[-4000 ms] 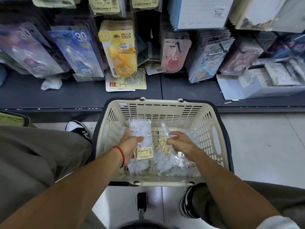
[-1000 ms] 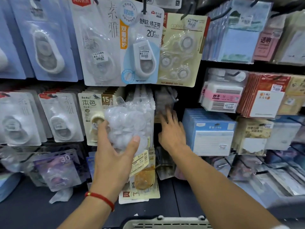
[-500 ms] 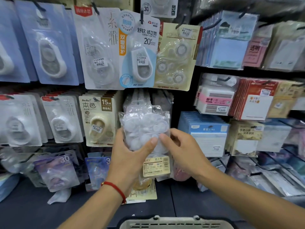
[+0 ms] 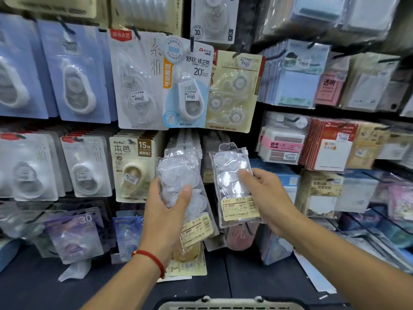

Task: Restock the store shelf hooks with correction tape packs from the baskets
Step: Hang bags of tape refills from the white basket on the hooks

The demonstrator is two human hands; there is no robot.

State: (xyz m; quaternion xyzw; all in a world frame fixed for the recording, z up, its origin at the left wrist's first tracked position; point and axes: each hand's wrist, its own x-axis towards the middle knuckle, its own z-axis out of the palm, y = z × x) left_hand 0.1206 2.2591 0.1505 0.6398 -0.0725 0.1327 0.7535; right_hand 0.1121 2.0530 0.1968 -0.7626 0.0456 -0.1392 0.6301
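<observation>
My left hand [image 4: 166, 211] grips a stack of clear bags of white correction tape refills [image 4: 178, 173], yellow labels at the bottom. My right hand [image 4: 266, 198] holds one single clear pack [image 4: 230, 173] upright, just right of the stack, its hang hole at the top. Behind both, a row of the same clear packs [image 4: 187, 139] hangs on a shelf hook in the middle row. The basket rim [image 4: 223, 304] shows at the bottom edge.
Carded correction tapes hang all around: a blue 20 m card [image 4: 187, 86] above, a beige 15M card [image 4: 131, 166] to the left. Sticky-note packs [image 4: 281, 142] fill hooks to the right. A dark shelf board [image 4: 257, 276] lies below with loose packs on it.
My right hand has pulled one pack off the stack and moved it to the right. The left hand still holds the rest of the stack in front of the hook.
</observation>
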